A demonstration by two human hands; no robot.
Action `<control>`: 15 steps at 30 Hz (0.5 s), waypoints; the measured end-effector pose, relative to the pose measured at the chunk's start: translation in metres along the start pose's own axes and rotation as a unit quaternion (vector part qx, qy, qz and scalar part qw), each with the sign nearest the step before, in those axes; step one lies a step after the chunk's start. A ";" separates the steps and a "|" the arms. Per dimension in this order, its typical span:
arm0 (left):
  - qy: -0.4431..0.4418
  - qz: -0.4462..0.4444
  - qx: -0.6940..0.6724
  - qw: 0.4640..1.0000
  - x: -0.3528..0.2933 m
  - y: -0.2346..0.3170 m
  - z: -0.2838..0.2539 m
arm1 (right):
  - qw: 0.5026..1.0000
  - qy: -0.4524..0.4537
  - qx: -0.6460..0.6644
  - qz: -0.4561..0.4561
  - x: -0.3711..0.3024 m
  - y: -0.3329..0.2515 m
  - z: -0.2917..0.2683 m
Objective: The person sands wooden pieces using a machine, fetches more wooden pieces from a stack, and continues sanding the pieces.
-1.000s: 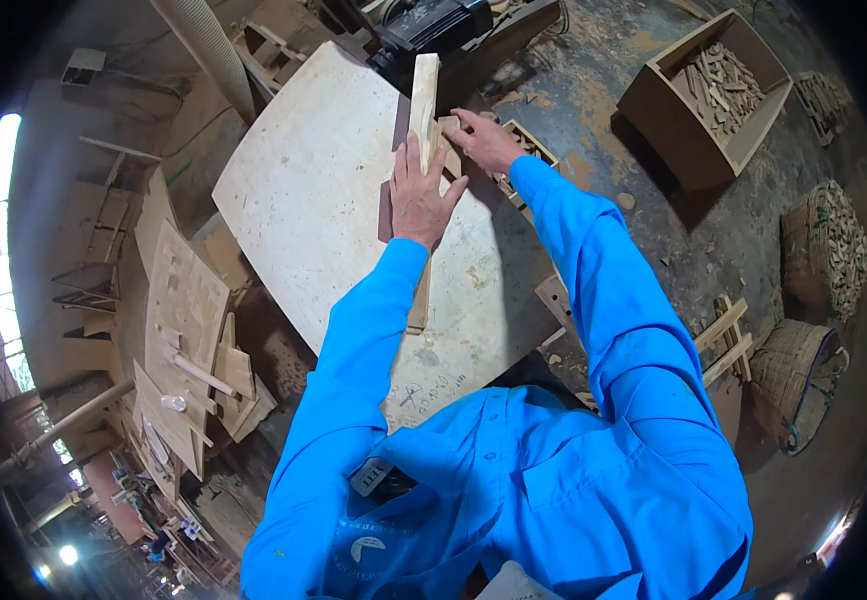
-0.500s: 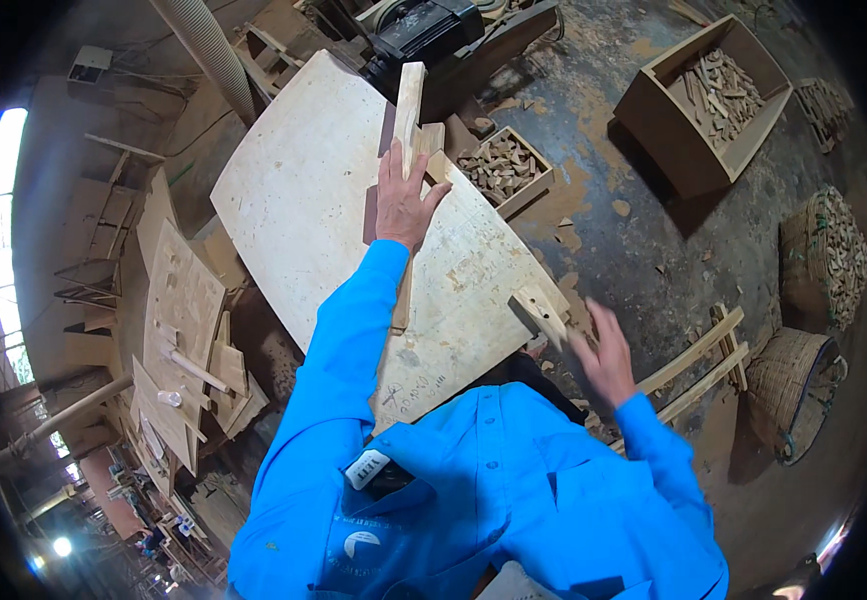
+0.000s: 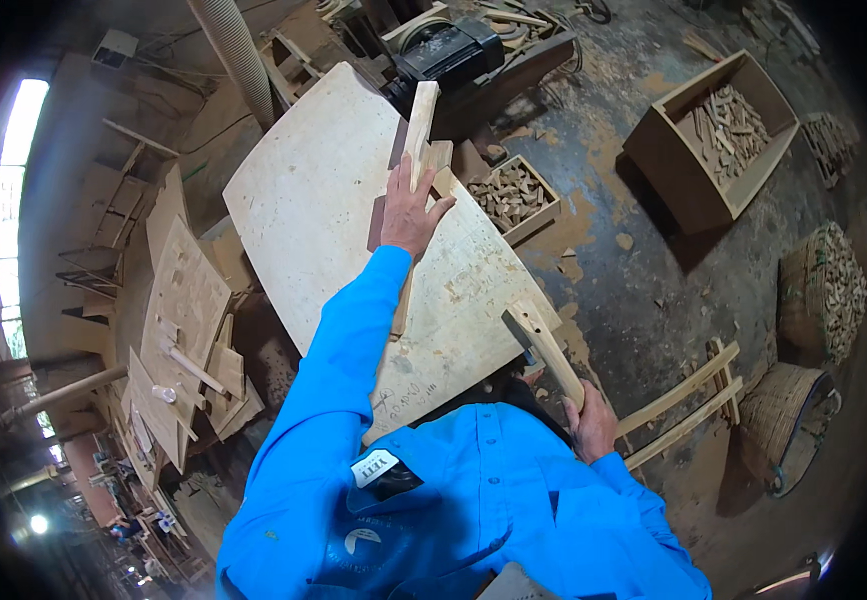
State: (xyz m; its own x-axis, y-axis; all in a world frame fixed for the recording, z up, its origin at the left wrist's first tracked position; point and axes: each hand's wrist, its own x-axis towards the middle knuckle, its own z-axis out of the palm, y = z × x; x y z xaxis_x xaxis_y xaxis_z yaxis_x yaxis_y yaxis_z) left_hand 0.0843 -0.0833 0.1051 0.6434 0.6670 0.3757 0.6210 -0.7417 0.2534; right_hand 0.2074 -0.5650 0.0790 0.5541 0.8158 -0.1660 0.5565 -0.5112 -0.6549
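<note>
**Bar held past the bench corner, strip pressed from above**

The right grip [image 3: 591, 428] is closed around the near end of a wooden bar [image 3: 551, 350], whose far end lies over the near right corner of the bench [image 3: 299, 200]. Because the held end sticks out past the edge, the bar could tip and drop if those fingers loosened. Farther up, the left grip [image 3: 412, 212] lies palm down, fingers extended and thumb apart, upon a wooden strip [image 3: 424, 120]. Pressed only from above, the strip might twist or skid if that pressure eased or became uneven.

The bar is pale and straight, with dark marks near its far end that may be holes. The strip is pale too, slim and squared, lying lengthwise on the bench, its far end towards a black motor [image 3: 454, 52]; whether that runs, I cannot tell. A small wooden block [image 3: 440, 154] sits just right of the strip, and a box of offcuts [image 3: 534, 228] stands beyond the bench's right edge.
</note>
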 end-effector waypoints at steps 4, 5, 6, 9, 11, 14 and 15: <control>0.014 -0.003 0.014 1.000 -0.001 -0.002 0.001 | 1.000 0.015 -0.004 -0.025 0.003 0.001 0.004; 0.014 0.001 0.020 1.000 -0.002 -0.003 0.001 | 1.000 0.008 0.000 -0.019 0.004 0.001 0.005; 0.014 0.005 0.025 1.000 -0.002 -0.003 0.001 | 1.000 0.002 0.004 -0.013 0.003 0.004 0.006; 0.027 0.016 0.037 0.999 -0.002 -0.003 0.004 | 0.999 0.019 -0.018 -0.023 0.003 0.021 0.019; 0.037 0.023 0.045 0.998 -0.004 -0.005 0.005 | 0.998 0.043 -0.033 -0.041 0.003 0.031 0.028; 0.045 0.028 0.050 0.997 -0.005 -0.007 0.008 | 0.999 0.018 -0.033 -0.014 0.006 0.030 0.028; 0.049 0.032 0.046 0.997 -0.005 -0.007 0.009 | 0.999 0.025 -0.023 -0.017 0.005 0.030 0.028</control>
State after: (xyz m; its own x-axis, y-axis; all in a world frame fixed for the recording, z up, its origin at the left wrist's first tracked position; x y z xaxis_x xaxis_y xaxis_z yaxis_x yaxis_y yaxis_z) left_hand 0.0807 -0.0802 0.0935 0.6385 0.6059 0.4746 0.6217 -0.7695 0.1459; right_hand 0.2099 -0.5688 0.0377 0.5632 0.8195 -0.1064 0.6037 -0.4959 -0.6241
